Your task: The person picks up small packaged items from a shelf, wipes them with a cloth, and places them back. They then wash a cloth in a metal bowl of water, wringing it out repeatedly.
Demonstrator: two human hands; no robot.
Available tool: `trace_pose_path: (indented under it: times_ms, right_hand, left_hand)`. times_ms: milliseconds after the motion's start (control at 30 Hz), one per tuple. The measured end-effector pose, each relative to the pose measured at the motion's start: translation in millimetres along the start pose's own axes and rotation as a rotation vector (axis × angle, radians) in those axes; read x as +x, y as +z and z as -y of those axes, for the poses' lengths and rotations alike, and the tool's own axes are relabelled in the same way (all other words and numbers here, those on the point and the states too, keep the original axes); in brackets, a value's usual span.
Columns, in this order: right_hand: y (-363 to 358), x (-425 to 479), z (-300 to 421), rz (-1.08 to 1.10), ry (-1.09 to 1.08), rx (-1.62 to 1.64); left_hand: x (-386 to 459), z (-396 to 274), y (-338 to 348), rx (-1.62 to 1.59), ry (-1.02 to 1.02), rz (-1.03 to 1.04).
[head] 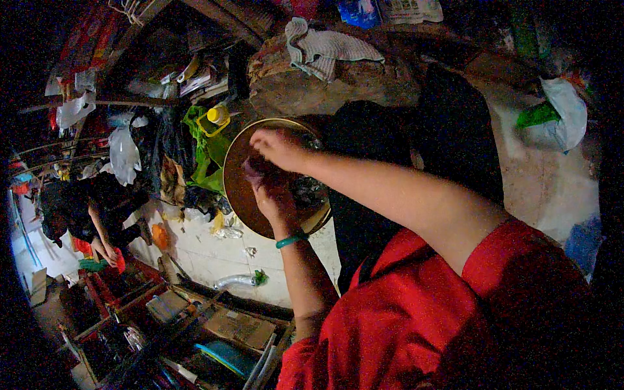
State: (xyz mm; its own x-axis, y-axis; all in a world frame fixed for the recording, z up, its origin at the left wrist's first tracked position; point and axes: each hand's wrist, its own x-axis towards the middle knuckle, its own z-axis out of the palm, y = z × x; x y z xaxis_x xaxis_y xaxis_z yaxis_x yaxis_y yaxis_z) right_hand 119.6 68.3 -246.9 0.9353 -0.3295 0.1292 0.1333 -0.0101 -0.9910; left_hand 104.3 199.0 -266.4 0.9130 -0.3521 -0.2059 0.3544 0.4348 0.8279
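Observation:
A round brown basin (243,204) with a pale rim stands before me, beside my black-trousered legs. My left hand (273,197), with a green bangle (291,240) on its wrist, is over the basin and grips a dark purplish item (254,168), which is too dark to name. Just above it is my right hand (278,147), blurred, its fingers curled; whether it holds anything cannot be told. A dark, shiny, crumpled mass (309,190), perhaps plastic, lies at the basin's right side.
A yellow-capped bottle (218,115) and a green plastic bag (209,165) are left of the basin. A pale cloth (336,48) lies on a large wooden block (292,92). On the tiled floor lies a clear plastic bottle (236,281). Another person (97,209) works at far left.

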Motion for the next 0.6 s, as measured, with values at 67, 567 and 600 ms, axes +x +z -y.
trace_pose_path:
  times_ms: [67,567,600]
  right_hand:
    - [-3.4,6.0,-15.8,-0.103,0.131,-0.060]
    - [1.8,-2.5,-2.4,0.240,0.113,0.027]
    - [1.9,-2.1,-4.2,0.213,0.111,0.045]
  left_hand:
    - [-9.4,-2.7,1.2,0.161,0.044,-0.054]
    - [7.3,-23.7,-8.6,-0.112,-0.217,-0.126]
    - [6.7,-24.2,-3.4,-0.064,-0.249,-0.106]
